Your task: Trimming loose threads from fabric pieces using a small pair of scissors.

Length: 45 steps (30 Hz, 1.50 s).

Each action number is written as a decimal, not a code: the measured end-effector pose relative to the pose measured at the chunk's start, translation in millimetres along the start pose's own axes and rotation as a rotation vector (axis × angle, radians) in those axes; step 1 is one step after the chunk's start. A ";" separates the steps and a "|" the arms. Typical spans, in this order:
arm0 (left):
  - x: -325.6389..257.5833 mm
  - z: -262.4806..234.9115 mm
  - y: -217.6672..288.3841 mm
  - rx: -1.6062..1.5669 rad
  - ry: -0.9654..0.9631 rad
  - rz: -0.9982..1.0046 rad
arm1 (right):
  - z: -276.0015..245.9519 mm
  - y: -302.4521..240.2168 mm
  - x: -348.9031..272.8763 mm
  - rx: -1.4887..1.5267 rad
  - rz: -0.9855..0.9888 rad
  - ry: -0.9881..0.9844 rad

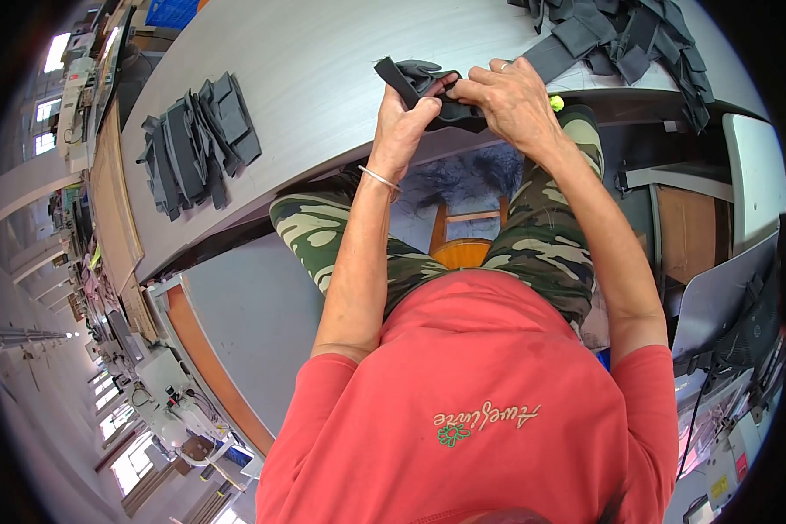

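Note:
A dark grey fabric piece [400,82] is bunched up at the front edge of the pale table, partly folded and dangling over it. My left hand [400,131] grips its left side, thumb on top, a flat strip end sticking up past the fingers. On its right side my right hand [513,103] pinches the cloth with bent fingers. A small bright yellow-green thing [556,103] shows beside my right hand; its kind I cannot make out. Beyond that hand, a grey strip [555,57] runs toward a heap of similar fabric pieces [629,39].
A second, neater bunch of grey fabric pieces [199,144] lies on the table [314,61] to the left. Below the table edge are my legs and a wooden stool [463,253]. At the right stand a cardboard box [692,229] and pale panels [755,179].

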<state>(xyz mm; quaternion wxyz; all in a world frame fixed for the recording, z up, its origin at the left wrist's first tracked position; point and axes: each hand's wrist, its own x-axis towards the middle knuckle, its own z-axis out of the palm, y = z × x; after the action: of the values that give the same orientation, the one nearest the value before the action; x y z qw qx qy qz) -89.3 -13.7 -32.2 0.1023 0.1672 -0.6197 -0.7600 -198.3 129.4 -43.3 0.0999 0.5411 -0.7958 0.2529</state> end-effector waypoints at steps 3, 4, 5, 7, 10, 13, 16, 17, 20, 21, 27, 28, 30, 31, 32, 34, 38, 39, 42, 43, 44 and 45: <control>-0.5 3.2 -1.8 0.004 0.009 0.018 | 4.9 -1.0 -6.6 0.118 0.112 0.039; -0.7 4.0 -2.1 0.017 0.019 0.032 | 4.8 -1.3 -8.4 0.199 0.179 0.076; -0.1 3.5 -2.3 0.017 0.018 0.036 | 3.2 -0.4 -9.6 0.197 0.177 0.078; 1.1 -1.0 -3.2 0.062 0.013 0.042 | -1.3 -1.1 -9.4 0.341 0.279 0.129; 0.3 1.1 -1.7 -0.001 0.116 0.073 | -12.0 -7.6 -12.1 0.631 0.479 0.200; -22.8 11.2 9.0 -0.073 0.157 0.160 | -27.9 -3.7 -21.3 0.625 0.460 0.269; -21.9 -13.0 12.2 0.320 -0.140 -0.211 | -32.3 -4.9 -24.2 0.695 0.516 0.269; -28.1 -17.9 7.1 0.510 -0.115 0.015 | -30.0 -3.2 -29.7 0.584 0.525 0.188; -36.7 -36.0 27.3 -0.080 -0.062 -0.250 | -29.2 0.9 -29.5 0.512 0.542 0.125; -35.5 -45.3 35.0 0.010 0.008 -0.197 | -29.1 4.8 -32.5 0.528 0.547 0.128; -31.3 -165.2 78.5 0.759 0.625 0.372 | -28.3 0.9 -29.4 0.567 0.581 0.070; -31.6 -183.4 94.5 0.998 0.710 0.467 | -27.6 1.8 -31.0 0.562 0.581 0.082; -26.9 -217.8 127.0 1.303 0.829 0.520 | -28.3 6.8 -37.5 0.583 0.605 0.081; -23.7 -243.8 138.0 1.373 0.891 0.508 | -25.9 8.7 -38.1 0.622 0.630 0.073; -15.3 -269.6 142.0 1.434 0.943 0.500 | -23.1 12.5 -39.3 0.608 0.635 0.090; 2.5 -314.6 126.7 1.597 0.925 -0.035 | -19.8 18.4 -49.3 0.735 0.630 0.162; 1.6 -383.3 87.3 1.529 0.753 -0.478 | -9.1 9.7 -41.0 0.780 0.636 0.235; 5.1 -368.8 90.8 1.578 0.813 -0.515 | -13.3 7.9 -38.5 0.777 0.695 0.189; 16.7 -298.8 92.1 1.842 0.944 -0.065 | -10.4 12.7 -42.2 1.019 0.625 0.259; 21.7 -273.0 90.7 1.723 0.775 0.191 | -16.5 7.3 -39.8 1.134 0.666 0.282; 29.0 -246.0 85.4 1.579 0.599 0.426 | -23.7 5.9 -40.6 1.246 0.707 0.304; 39.7 -195.2 82.0 1.416 0.427 0.338 | -25.9 11.8 -48.8 1.299 0.731 0.346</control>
<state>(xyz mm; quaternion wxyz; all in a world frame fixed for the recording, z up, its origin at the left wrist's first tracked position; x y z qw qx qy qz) -55.8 -222.5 8.4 0.2034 0.2393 -0.9435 -0.1056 -192.8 185.6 -45.8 -0.2051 0.1459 -0.5887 0.7682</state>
